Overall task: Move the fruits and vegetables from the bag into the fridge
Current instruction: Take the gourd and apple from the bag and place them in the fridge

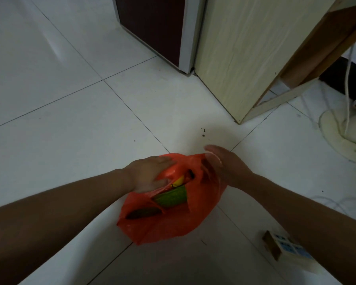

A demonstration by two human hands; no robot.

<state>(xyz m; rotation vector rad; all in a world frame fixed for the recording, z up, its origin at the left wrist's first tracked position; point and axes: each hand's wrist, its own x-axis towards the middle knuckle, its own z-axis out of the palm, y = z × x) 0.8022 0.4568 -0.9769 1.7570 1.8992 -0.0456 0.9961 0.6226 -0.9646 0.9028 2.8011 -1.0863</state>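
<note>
Orange plastic bag [169, 219] sits on the white tiled floor [70, 112], its mouth pulled apart by both hands. Left hand [150, 175] grips the near-left rim, fingers curled into the plastic. Right hand [226, 167] presses the far-right rim, fingers mostly straight (whether it pinches the film, I cannot tell). Inside show a green vegetable [171, 196], something yellow [179, 180], and a dark item [144, 213]. A dark-fronted fridge [152, 27] stands well beyond.
</note>
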